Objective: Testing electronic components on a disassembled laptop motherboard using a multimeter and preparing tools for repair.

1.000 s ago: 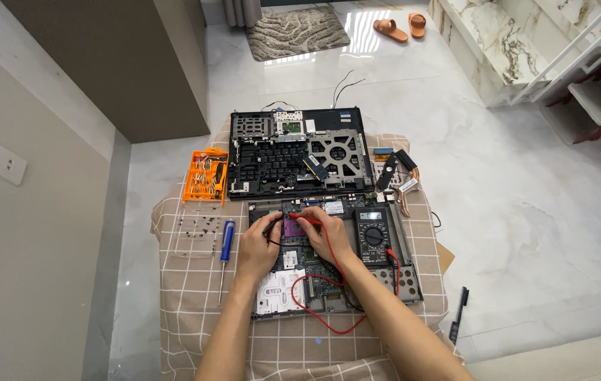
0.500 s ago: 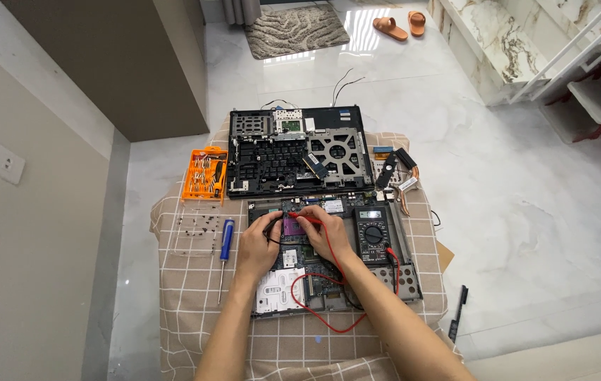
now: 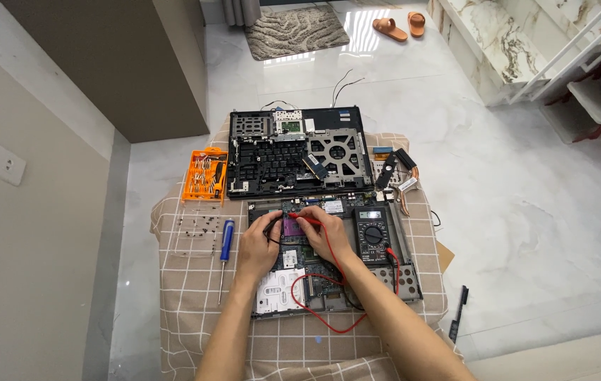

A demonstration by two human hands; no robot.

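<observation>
1. Landmark: the motherboard (image 3: 314,271), lying in the open laptop chassis on the checked cloth (image 3: 194,310) in front of me. All places below are given from it.
2. My right hand (image 3: 325,236) is over the board's upper middle, fingers pinched narrow around the red probe (image 3: 305,219). The probe runs leftward out of my fingertips toward the purple chip (image 3: 292,227). Whether the tip actually touches the board I cannot tell.
3. My left hand (image 3: 259,247) is over the board's left part, fingers curled close on the black probe (image 3: 271,227); only a short dark piece shows above my knuckles, just left of the purple chip.
4. The chip sits between my two hands, partly covered by both.
5. The multimeter (image 3: 373,235) rests on the board's right side, just beside my right wrist. Its red lead (image 3: 328,321) loops down past the board's near edge and back up under my forearm.
6. Hidden: probe tips, and the board under my palms. The meter's display is too small to make out.
7. Left of the board: blue screwdriver (image 3: 226,240), orange bit case (image 3: 206,176). Beyond the board's far edge: black bottom cover (image 3: 300,152).
</observation>
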